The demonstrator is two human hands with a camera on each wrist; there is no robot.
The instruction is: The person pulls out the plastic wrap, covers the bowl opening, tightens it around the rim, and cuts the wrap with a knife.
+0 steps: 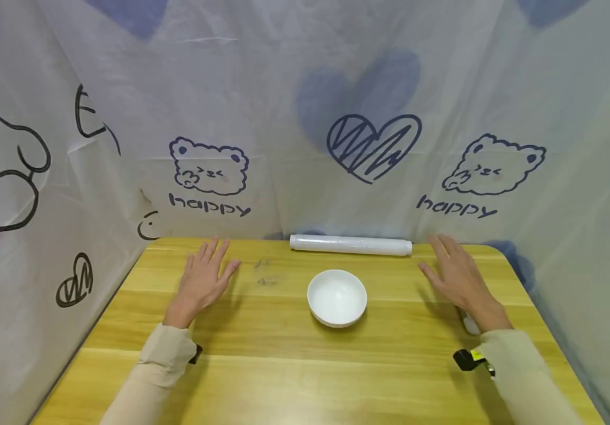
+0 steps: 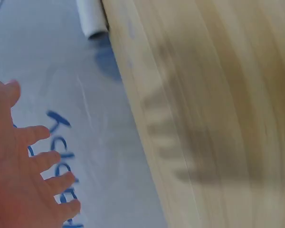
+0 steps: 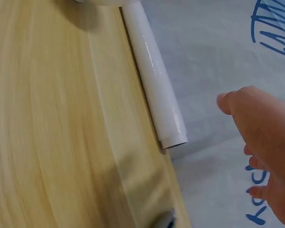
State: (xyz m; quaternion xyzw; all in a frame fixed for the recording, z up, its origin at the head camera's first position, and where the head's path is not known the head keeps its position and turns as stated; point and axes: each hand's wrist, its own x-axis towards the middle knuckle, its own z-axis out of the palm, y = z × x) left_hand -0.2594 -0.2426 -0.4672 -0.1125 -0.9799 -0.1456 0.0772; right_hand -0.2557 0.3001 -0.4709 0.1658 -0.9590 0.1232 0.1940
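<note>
A white bowl stands upright on the wooden table, with nothing visible inside. Behind it, along the far edge, lies a glossy white roll that looks like plastic film; its hollow end shows in the right wrist view. My left hand hovers over the table's left side with fingers spread, holding nothing. On the right, my right hand is also held above the table, fingers extended and grasping nothing. Beneath its wrist sits a small whitish object with a dark edge, mostly hidden, its kind unclear.
The table has pale wood grain and faint dark smudges left of the bowl. A printed cloth with hearts and bears hangs right behind the far edge and along both sides. Small black devices sit at the wrists.
</note>
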